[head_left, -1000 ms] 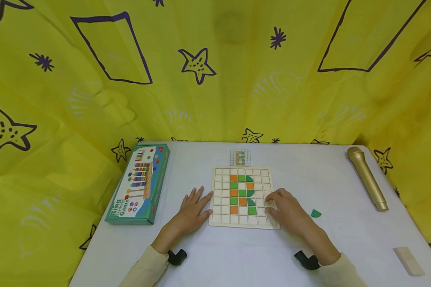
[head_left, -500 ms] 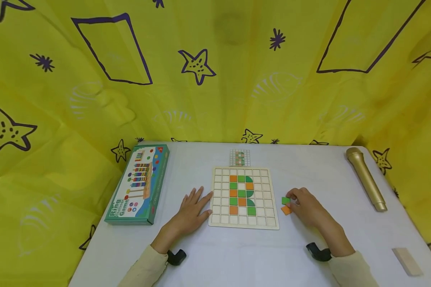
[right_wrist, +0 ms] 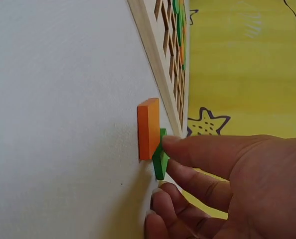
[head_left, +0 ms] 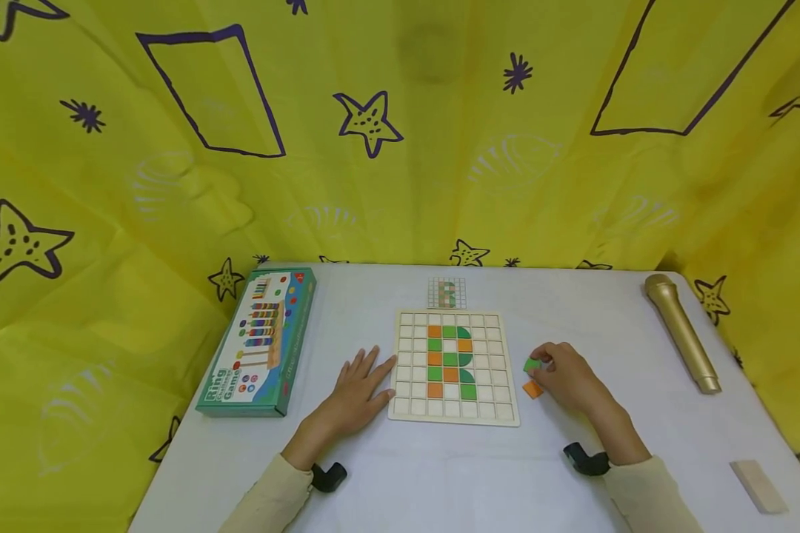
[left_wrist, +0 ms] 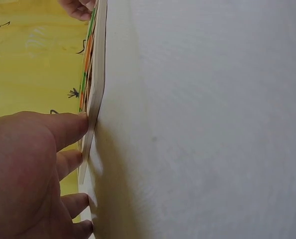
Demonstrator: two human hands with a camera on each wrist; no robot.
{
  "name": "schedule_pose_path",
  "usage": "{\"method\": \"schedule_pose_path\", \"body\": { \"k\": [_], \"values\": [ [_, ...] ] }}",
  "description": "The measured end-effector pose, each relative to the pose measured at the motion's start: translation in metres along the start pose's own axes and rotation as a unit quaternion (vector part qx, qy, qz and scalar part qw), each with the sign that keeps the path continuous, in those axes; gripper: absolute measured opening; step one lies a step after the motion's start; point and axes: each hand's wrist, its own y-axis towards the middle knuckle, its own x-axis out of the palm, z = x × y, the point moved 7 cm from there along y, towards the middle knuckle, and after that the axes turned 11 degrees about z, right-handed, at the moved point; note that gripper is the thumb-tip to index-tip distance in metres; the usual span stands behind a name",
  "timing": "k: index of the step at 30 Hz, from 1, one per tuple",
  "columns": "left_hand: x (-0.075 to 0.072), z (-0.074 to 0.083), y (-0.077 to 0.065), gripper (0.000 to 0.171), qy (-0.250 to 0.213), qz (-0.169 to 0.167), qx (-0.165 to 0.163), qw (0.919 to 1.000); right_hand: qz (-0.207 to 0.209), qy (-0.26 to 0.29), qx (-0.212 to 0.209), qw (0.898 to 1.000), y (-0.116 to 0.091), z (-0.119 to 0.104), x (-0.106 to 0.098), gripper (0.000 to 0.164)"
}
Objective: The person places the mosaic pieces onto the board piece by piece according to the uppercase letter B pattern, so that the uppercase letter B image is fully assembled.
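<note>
In the head view, my left hand (head_left: pixel 356 392) lies with fingers spread at the left edge of a wooden grid board (head_left: pixel 410 409). Thumb and index fingertip touch the board's side in the left wrist view. Green and orange tiles in the grid form a letter R. Right of the board, my right hand (head_left: pixel 567 375) pinches a green square tile (right_wrist: pixel 161 162) between thumb and fingers, close over the tabletop. An orange square tile (right_wrist: pixel 148 130) lies flat on the table just beside the green one.
A small pattern card (head_left: pixel 447 293) with a similar R lies behind the board. A ring game box (head_left: pixel 253 348) is at the left. At the right are a gold microphone (head_left: pixel 683 333) and a beige block (head_left: pixel 758 485). A yellow curtain (head_left: pixel 400 200) backs the white table.
My right hand has moved right from the board's edge, uncovering the green and orange squares, and now pinches the green one. The dark green quarter-circle has become hidden. My left hand stays put.
</note>
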Motion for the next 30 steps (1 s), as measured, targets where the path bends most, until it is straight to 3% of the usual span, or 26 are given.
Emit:
{"method": "schedule_pose_path", "body": {
  "k": [8, 22, 30],
  "values": [
    [0.000, 0.001, -0.001, 0.061, -0.001, -0.006, -0.003, 1.0000, -0.003, 0.006, 0.024, 1.000, 0.000, -0.001, 0.004, 0.032],
    [0.000, 0.001, 0.000, 0.061, 0.000, -0.002, -0.003, 1.0000, 0.002, 0.004, -0.026, 1.000, 0.004, -0.008, 0.021, 0.029],
    [-0.001, 0.002, 0.000, 0.061, 0.004, -0.004, -0.001, 1.0000, 0.019, -0.001, -0.043, 0.999, 0.002, -0.025, 0.023, 0.031]
  ]
}}
